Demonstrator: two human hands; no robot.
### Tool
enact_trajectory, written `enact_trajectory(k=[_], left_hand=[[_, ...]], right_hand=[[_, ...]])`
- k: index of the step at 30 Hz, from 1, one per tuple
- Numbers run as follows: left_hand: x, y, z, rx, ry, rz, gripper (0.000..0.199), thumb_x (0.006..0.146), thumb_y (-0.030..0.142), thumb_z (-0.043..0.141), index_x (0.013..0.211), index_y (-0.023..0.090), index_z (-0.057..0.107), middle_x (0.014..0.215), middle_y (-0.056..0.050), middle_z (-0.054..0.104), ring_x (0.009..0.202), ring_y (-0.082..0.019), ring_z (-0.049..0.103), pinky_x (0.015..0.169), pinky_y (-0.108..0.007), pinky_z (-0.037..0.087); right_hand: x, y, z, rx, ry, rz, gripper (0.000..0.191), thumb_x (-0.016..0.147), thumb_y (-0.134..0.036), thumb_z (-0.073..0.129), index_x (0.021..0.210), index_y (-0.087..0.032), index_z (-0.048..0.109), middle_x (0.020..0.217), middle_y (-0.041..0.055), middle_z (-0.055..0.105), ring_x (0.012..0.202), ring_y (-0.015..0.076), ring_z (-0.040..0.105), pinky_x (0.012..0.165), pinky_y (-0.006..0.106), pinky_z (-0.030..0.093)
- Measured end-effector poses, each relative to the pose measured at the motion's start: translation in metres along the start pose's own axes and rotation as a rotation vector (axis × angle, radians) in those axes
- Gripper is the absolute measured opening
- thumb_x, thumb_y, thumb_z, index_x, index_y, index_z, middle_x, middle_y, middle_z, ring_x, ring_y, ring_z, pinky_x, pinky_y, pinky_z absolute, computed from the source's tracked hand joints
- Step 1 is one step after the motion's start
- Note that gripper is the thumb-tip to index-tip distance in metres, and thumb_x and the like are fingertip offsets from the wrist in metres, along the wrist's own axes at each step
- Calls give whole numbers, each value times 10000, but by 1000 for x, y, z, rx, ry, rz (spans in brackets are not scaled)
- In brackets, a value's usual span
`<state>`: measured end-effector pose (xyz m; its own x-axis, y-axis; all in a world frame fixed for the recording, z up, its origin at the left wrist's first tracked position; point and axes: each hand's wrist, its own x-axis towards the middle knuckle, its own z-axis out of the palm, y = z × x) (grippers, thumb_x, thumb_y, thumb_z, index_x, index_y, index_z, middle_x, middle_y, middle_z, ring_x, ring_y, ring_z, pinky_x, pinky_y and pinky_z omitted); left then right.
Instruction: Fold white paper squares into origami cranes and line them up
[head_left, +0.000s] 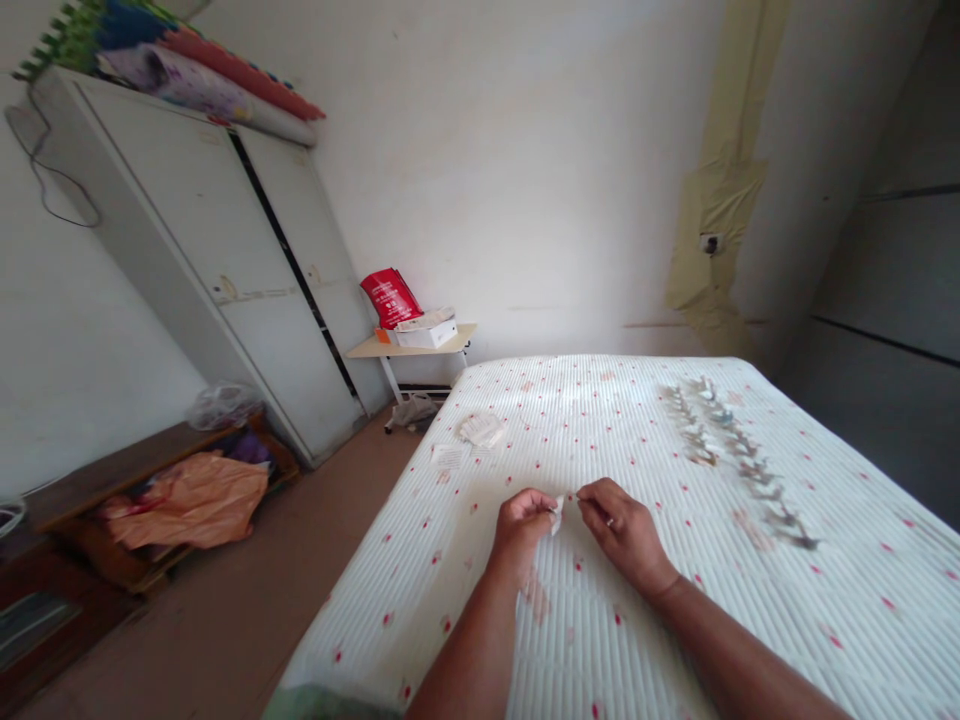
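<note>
My left hand (525,515) pinches a small whitish folded piece of paper (557,515) between thumb and fingertips, above the mattress (525,640). Just right of it, a narrow gap away, my right hand (619,525) is closed in a pinch; whatever lies between its fingertips is too small to make out. Beyond my left hand lie a fanned pile of printed paper slips (482,430) and a few flat slips (450,457). On the right, small pointed folded figures (750,465), resembling paper birds, stand in two rows; they look blurred.
A small side table (409,346) past the far left corner bears a red bag (391,297) and a white box (427,333). Left stands a grey cabinet (195,220) with rolled mats on top. An orange plastic bag (191,498) sits in a low wooden unit (82,470).
</note>
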<state>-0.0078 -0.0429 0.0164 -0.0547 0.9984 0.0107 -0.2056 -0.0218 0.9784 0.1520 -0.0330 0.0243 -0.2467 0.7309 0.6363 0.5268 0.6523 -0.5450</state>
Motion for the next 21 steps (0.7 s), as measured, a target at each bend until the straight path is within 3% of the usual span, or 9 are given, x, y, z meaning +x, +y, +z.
enact_trajectory(k=[10,21], left_hand=[[6,-8,-2,-37,67,26,136,556,207,657,664,136,616,639,-11,630,615,-122,534,631,-226,378],[4,-3,2,-49,42,31,127,564,218,649,650,137,605,610,3,607,588,-111,514,613,-218,373]], right_hand=[[-3,-6,6,-56,-254,48,195,841,-265,454,714,-186,580,698,17,578,615,122,559,603,229,433],[-3,-9,8,13,-312,69,187,816,-215,444,719,-189,601,697,15,604,637,129,564,615,233,428]])
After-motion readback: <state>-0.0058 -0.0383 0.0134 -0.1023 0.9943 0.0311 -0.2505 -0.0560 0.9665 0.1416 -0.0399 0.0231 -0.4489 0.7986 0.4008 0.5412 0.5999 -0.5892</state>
